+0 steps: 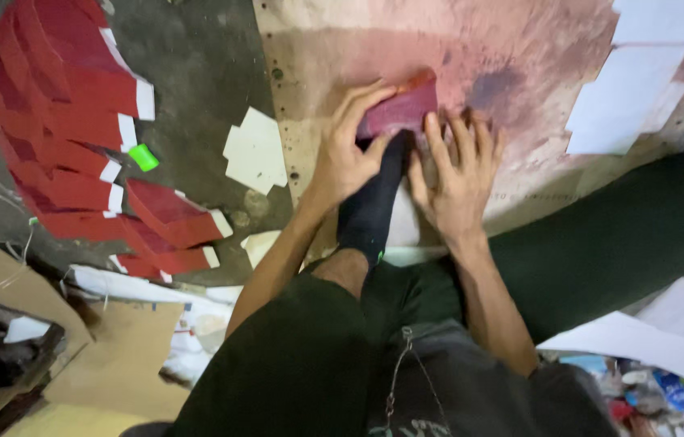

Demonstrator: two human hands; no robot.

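1. Two hands work a dark red paper piece [400, 109] at twelve o'clock on the stained board [310, 57], above a black-socked foot [370, 206].
2. Left hand [346, 154] curls over its left edge, pressing; right hand [459, 174] lies flat, fingers spread, beside it.
3. Likely a folding step; next calls for firm creasing.
4. No containers; finished red pieces [67, 121] fan out at ten o'clock.

We see 1 dim view under soft, even light with no hard glare. Between the left hand [346, 154] and the right hand [459, 174] a deep shadow pools, and the dark sock [370, 206] there loses all detail. Both hands look slightly smeared by motion. Left of the hands the red sheets [67, 121] stay saturated but soft. Below the hands the corners darken and blur.
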